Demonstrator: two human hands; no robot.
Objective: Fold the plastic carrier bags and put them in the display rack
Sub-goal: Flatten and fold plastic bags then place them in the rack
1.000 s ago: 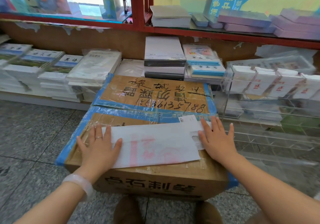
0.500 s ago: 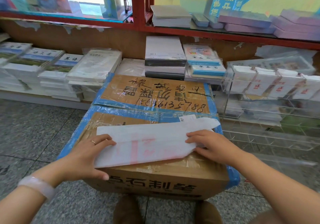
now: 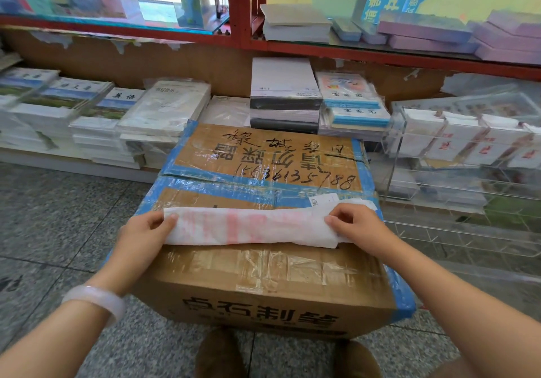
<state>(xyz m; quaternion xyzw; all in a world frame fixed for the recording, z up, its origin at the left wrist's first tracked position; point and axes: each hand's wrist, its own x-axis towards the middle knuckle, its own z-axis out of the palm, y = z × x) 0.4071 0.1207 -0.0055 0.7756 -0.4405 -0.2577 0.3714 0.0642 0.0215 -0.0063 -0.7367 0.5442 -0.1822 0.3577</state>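
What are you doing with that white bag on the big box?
A person is folding a white plastic carrier bag with pink print on top of a taped cardboard box. The left hand and the right hand each pinch one end, and the bag is now a long narrow strip. The clear display rack at the right already holds folded bags; this one is not in yet.

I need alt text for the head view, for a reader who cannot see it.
Two hands, left and right, pinch the ends of a white bag with red print, folded into a long strip on a taped box. A clear rack holding folded bags stands at the right, book stacks behind.
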